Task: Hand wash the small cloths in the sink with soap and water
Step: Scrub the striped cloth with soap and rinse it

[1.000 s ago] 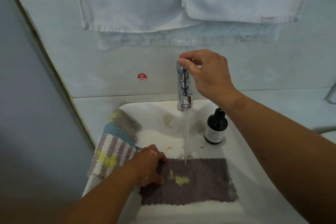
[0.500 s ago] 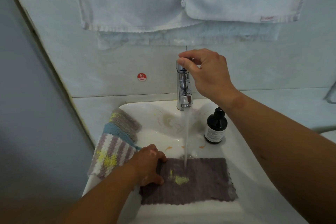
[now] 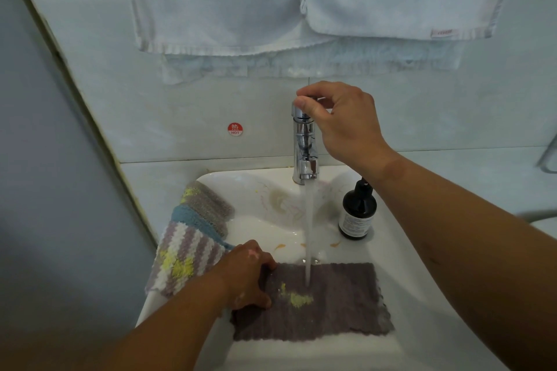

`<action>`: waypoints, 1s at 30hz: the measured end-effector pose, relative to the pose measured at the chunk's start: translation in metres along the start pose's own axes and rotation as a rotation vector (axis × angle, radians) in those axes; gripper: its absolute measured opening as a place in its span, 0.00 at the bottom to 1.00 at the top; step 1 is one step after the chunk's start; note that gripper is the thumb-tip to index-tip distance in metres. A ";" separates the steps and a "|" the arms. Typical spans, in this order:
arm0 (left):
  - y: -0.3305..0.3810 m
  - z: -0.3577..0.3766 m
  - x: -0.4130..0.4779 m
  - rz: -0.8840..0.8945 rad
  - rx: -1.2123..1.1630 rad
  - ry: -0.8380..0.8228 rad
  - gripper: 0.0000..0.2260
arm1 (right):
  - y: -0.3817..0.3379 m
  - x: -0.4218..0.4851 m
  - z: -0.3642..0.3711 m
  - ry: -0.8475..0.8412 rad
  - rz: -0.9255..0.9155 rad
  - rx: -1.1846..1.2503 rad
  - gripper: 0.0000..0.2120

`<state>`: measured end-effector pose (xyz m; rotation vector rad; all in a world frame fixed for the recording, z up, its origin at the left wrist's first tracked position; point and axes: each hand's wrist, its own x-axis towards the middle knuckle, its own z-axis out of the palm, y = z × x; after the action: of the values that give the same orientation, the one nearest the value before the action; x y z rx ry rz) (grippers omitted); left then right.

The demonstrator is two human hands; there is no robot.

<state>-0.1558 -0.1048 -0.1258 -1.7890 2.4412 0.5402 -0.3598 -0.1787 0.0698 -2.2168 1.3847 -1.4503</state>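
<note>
A grey cloth [image 3: 331, 307] with a yellow stain lies flat in the white sink [image 3: 401, 265]. Water runs from the chrome tap [image 3: 304, 144] onto its upper middle. My left hand [image 3: 247, 274] grips the cloth's left edge, fingers curled over it. My right hand [image 3: 340, 123] pinches the knob on top of the tap. A striped cloth [image 3: 187, 253] in purple, white, blue and grey, with yellow marks, hangs over the sink's left rim. A dark soap bottle [image 3: 357, 211] stands on the sink's right ledge under my right wrist.
Two white towels [image 3: 271, 0] hang on the wall above the tap. A red HOT sticker [image 3: 235, 129] sits on the tiles left of the tap. A grey wall closes in the left side. Small orange stains mark the basin near the water stream.
</note>
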 end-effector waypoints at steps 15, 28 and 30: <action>-0.001 0.001 0.001 -0.001 -0.006 0.003 0.35 | 0.002 0.000 0.001 0.004 0.010 0.007 0.11; -0.002 0.001 0.001 0.010 -0.007 0.010 0.35 | 0.002 0.000 0.003 0.027 0.030 0.036 0.11; -0.002 0.001 0.001 0.012 -0.006 0.011 0.34 | 0.002 -0.002 0.003 0.030 0.028 0.034 0.12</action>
<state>-0.1541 -0.1054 -0.1277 -1.7855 2.4611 0.5409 -0.3586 -0.1794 0.0663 -2.1551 1.3834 -1.4924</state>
